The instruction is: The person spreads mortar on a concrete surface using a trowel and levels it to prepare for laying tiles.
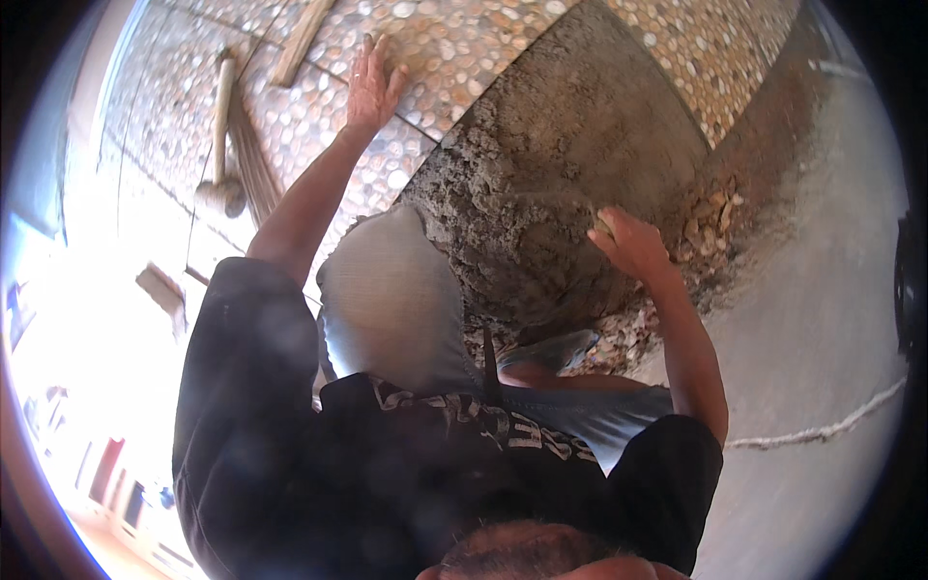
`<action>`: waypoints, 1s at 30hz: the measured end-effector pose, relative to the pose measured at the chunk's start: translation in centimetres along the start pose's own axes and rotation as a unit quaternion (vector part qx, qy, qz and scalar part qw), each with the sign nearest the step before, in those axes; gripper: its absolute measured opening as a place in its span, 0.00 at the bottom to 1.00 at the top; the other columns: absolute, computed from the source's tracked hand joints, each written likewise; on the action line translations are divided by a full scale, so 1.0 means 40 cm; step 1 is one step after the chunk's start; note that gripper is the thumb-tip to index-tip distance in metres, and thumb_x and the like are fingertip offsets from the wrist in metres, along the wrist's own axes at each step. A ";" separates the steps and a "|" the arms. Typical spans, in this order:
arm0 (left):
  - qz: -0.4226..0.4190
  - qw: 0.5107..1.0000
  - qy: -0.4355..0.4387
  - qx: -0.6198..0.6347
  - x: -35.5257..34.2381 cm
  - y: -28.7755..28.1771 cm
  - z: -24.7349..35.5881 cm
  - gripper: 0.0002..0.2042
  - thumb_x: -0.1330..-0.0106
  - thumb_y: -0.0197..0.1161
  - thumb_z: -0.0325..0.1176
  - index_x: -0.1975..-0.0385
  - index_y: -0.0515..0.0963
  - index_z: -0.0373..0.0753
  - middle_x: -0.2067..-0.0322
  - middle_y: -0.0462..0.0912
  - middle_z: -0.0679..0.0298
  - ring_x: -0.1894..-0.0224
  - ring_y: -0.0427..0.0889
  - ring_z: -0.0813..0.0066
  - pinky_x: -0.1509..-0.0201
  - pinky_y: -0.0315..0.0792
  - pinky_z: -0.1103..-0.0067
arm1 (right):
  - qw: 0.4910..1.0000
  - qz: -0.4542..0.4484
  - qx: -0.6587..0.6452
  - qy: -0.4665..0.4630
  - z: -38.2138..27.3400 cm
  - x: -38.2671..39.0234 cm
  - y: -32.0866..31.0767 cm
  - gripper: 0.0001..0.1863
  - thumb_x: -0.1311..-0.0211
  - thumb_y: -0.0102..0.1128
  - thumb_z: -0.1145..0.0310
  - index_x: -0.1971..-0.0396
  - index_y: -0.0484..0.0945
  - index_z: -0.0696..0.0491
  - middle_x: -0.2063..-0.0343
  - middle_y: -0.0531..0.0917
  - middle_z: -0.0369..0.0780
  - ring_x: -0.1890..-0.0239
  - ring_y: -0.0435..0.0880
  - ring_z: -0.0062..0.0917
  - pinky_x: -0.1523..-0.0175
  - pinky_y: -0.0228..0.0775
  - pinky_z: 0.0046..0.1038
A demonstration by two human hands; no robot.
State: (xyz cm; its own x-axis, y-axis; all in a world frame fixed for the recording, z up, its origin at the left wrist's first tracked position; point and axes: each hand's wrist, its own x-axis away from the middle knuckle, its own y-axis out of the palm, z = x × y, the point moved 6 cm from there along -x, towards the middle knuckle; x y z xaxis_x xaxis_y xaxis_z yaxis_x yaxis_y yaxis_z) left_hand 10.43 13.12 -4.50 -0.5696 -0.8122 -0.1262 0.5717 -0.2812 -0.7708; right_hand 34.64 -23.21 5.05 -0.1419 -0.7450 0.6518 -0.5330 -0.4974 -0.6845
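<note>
Head view shows your right hand (pixel 633 246) closed on a pale pebble (pixel 603 225), pinched at the fingertips over the wet grey mortar bed (pixel 541 184). Expect the stone to be hard, light and smooth, best held by its edges; the mortar looks soft and sticky. Your left hand (pixel 372 87) lies spread flat on the laid pebble paving (pixel 454 58). No packages, labels or signs show.

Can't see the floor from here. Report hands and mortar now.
Left hand flat on pebble tiles. Right hand in wet mortar bed. Mallet lies left, clear.
</note>
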 end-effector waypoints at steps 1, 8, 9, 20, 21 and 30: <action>-0.020 1.000 -0.022 0.001 0.045 -0.020 -0.011 0.34 0.35 0.54 0.51 0.33 0.51 0.45 0.32 0.46 0.45 0.31 0.46 0.43 0.29 0.45 0.58 | 0.999 -0.019 0.032 -0.026 -0.002 -0.004 -0.005 0.26 0.36 0.49 0.49 0.49 0.69 0.55 0.55 0.77 0.52 0.53 0.78 0.46 0.49 0.70 0.43; -0.251 0.945 -0.106 -0.180 0.266 -0.092 -0.050 0.49 0.51 0.71 0.48 0.31 0.47 0.51 0.31 0.40 0.47 0.31 0.42 0.39 0.31 0.48 0.53 | 0.971 -0.079 0.207 -0.088 -0.084 -0.150 -0.054 0.24 0.35 0.44 0.48 0.57 0.73 0.55 0.60 0.81 0.50 0.56 0.79 0.45 0.51 0.69 0.47; -0.235 0.953 -0.076 -0.175 0.269 -0.094 -0.051 0.53 0.56 0.75 0.46 0.31 0.46 0.50 0.31 0.39 0.48 0.31 0.41 0.38 0.32 0.49 0.51 | 0.972 -0.063 0.206 -0.092 -0.080 -0.187 -0.082 0.24 0.35 0.44 0.48 0.58 0.74 0.56 0.61 0.81 0.50 0.57 0.80 0.45 0.52 0.69 0.47; -0.229 0.955 -0.092 -0.166 0.284 -0.092 -0.043 0.56 0.65 0.79 0.36 0.32 0.49 0.48 0.31 0.39 0.46 0.33 0.44 0.32 0.34 0.53 0.48 | 0.972 -0.073 0.204 -0.090 -0.119 -0.147 -0.074 0.25 0.34 0.41 0.48 0.58 0.75 0.56 0.64 0.81 0.53 0.58 0.79 0.49 0.51 0.70 0.48; -0.229 0.955 -0.094 -0.166 0.280 -0.091 -0.041 0.56 0.65 0.79 0.36 0.32 0.49 0.48 0.31 0.39 0.46 0.33 0.44 0.32 0.34 0.53 0.48 | 0.968 -0.071 0.219 -0.097 -0.131 -0.152 -0.058 0.26 0.34 0.40 0.47 0.57 0.74 0.56 0.64 0.81 0.53 0.58 0.79 0.49 0.51 0.70 0.48; -0.234 0.952 -0.107 -0.165 0.282 -0.089 -0.051 0.55 0.63 0.78 0.36 0.32 0.48 0.50 0.31 0.38 0.48 0.32 0.42 0.33 0.34 0.51 0.47 | 0.988 0.079 0.093 0.097 0.025 -0.224 -0.254 0.27 0.33 0.38 0.48 0.55 0.74 0.57 0.57 0.79 0.54 0.57 0.79 0.51 0.51 0.69 0.47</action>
State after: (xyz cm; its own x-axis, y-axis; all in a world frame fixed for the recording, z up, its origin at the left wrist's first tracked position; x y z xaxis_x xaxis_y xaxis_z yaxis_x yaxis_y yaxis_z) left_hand 0.76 6.02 -4.45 -0.5625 -0.7331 0.3824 0.0479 -0.4906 -0.8701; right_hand 42.15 -11.94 5.83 -0.3779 -0.7296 0.5700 -0.3318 -0.4681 -0.8190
